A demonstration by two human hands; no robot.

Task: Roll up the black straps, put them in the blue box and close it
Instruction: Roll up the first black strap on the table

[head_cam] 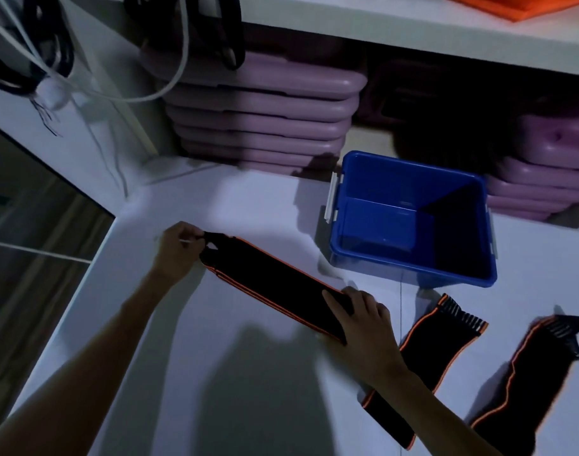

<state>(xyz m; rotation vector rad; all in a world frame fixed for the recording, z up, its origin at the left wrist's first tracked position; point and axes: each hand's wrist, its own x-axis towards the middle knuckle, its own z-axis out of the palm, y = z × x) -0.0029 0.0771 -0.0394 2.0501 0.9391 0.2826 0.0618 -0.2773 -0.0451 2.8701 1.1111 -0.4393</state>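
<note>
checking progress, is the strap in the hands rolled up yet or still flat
Flat. The strap lies stretched out on the table, left hand at one end, right hand on the other.

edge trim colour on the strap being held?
Orange piping along the black strap; head view, the only one, shows it.

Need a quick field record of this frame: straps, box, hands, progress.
surface: white table
flat strap: strap stretched flat on the table, black with orange edging
left hand: left hand pinches the strap's far end
right hand: right hand presses the near end flat
other straps: second strap and third strap lie unrolled to the right
box: blue box open, nothing visible inside, no lid seen
progress: no strap rolled yet
</note>
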